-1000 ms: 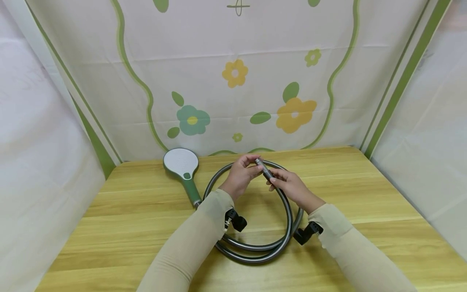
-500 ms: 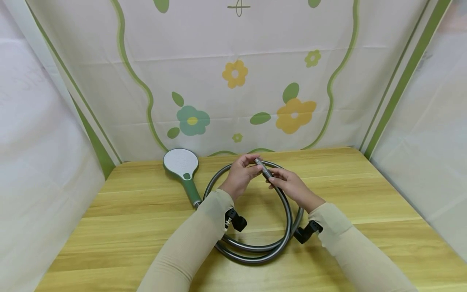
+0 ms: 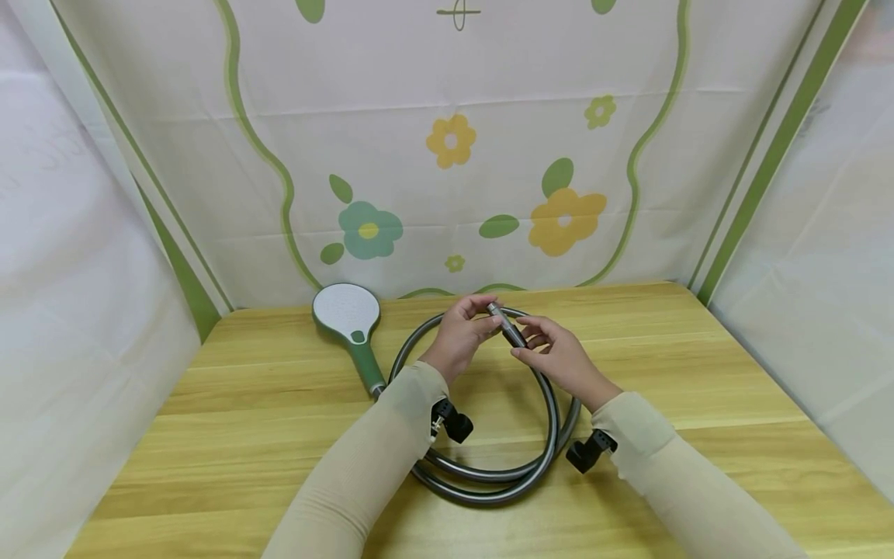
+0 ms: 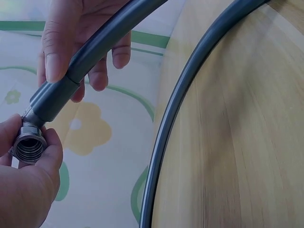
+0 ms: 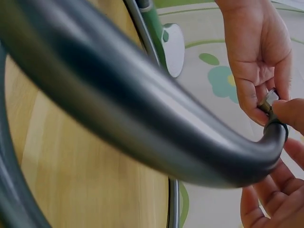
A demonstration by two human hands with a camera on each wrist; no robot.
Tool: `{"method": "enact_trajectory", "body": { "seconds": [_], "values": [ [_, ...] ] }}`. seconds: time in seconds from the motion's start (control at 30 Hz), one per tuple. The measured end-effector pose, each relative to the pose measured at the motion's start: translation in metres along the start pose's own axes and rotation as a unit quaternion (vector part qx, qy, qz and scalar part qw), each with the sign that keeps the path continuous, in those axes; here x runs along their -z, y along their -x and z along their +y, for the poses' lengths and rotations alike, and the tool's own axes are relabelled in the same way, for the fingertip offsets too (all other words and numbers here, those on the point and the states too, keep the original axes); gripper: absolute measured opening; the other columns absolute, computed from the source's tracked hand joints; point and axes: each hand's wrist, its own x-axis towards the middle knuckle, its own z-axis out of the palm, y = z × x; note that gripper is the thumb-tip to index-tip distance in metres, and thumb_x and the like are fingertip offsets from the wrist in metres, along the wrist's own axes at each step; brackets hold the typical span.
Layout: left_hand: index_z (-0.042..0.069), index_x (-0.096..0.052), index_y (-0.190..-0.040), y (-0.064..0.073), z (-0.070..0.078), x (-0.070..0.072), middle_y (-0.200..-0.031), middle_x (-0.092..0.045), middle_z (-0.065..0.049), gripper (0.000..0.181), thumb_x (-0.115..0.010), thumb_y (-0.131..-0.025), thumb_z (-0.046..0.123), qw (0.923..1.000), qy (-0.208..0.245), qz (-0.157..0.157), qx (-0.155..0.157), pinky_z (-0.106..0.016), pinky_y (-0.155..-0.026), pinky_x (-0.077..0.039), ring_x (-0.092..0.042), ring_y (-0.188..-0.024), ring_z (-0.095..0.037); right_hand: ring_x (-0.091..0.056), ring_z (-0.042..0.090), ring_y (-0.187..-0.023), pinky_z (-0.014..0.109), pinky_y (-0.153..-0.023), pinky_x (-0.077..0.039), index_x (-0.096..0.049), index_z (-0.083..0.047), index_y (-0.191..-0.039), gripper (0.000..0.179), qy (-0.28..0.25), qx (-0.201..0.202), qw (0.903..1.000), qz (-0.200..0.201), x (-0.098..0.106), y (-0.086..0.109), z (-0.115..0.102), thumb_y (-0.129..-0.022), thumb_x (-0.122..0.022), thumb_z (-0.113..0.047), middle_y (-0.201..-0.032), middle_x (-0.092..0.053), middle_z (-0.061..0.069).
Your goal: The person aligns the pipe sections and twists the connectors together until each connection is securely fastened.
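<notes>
My left hand [image 3: 457, 338] pinches the metal end nut [image 4: 29, 142] of a dark grey shower hose [image 3: 550, 404]; its threaded opening shows in the left wrist view. Just below, my right hand [image 3: 562, 361] has its thumb against the end sleeve [image 4: 54, 97], with the other fingers loosely bent on the far side of the hose. This end is raised off the table, while the rest lies coiled beneath both hands. A green shower head [image 3: 347, 312] with a white face lies left of the coil, its handle meeting the hose's other end near my left sleeve.
A wooden table [image 3: 244, 435] carries everything. Behind it hangs a white cloth [image 3: 517, 140] with printed flowers, and more cloth closes both sides. Black wrist camera mounts [image 3: 590, 452] stick out under both forearms, close over the coil.
My right thumb has slid off the front of the hose toward its lower side, and the right fingers have spread and turned slightly. My left hand holds the same place.
</notes>
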Motion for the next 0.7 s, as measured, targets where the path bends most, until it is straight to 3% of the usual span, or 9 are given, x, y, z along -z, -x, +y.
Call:
{"method": "enact_trajectory", "body": {
  "seconds": [0.4,0.7],
  "values": [
    [0.001,-0.057,-0.126,-0.0012,-0.0013,-0.0015,-0.124,-0.057,-0.012,0.036,-0.059,-0.091,-0.008,1.0000,0.002,0.004,0.001,-0.036,-0.097,-0.049,-0.058,-0.110,-0.023,-0.061,0.022,-0.084,0.033,-0.067,-0.053,-0.057,-0.007,-0.130,0.043,0.048,0.017,0.9983,0.027,-0.0071,0.0003,0.0005,-0.090,-0.070,-0.017,-0.099,-0.066,0.009],
    [0.001,-0.057,-0.127,-0.0019,-0.0011,-0.0012,-0.130,-0.055,-0.015,0.037,-0.060,-0.091,-0.007,0.9999,-0.016,0.000,-0.002,-0.036,-0.098,-0.049,-0.055,-0.118,-0.028,-0.061,0.021,-0.083,0.033,-0.065,-0.052,-0.059,-0.007,-0.130,0.041,0.031,0.007,0.9988,0.038,-0.0095,0.0008,-0.0009,-0.091,-0.069,-0.016,-0.099,-0.067,0.009]
  ]
}}
